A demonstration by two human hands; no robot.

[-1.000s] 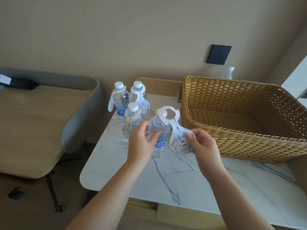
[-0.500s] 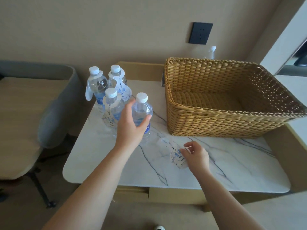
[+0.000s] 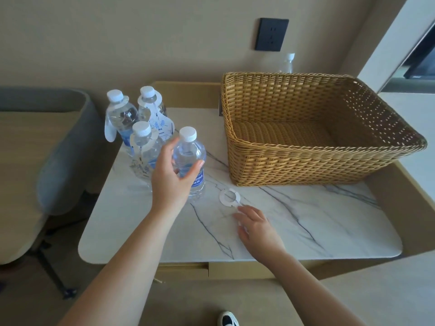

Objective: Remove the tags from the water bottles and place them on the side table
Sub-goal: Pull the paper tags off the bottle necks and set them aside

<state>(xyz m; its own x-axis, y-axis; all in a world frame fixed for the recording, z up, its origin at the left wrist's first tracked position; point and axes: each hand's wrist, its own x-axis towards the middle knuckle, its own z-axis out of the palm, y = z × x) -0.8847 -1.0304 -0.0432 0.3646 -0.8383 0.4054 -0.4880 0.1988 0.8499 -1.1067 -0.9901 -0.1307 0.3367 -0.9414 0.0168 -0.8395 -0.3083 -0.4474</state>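
Four clear water bottles with white caps stand at the back left of the white marble side table (image 3: pixel 306 220). Three tagged bottles (image 3: pixel 143 156) carry white paper neck tags. The untagged bottle (image 3: pixel 188 151) stands upright in front, and my left hand (image 3: pixel 171 177) curls loosely around its left and front side. The removed tag (image 3: pixel 229 197) lies flat on the marble with its ring end showing. My right hand (image 3: pixel 257 228) rests palm down over the tag's other end, fingers relaxed and apart.
A large wicker basket (image 3: pixel 306 165) fills the table's back right, with another bottle (image 3: pixel 287 64) behind it by the wall. A grey chair (image 3: pixel 66 161) and a wooden desk (image 3: pixel 18 161) stand to the left. My shoe (image 3: pixel 227 318) shows below.
My right hand pulled the tag off the front bottle's neck, carried it down to the right and laid it flat on the marble. My left hand stayed at that bottle.
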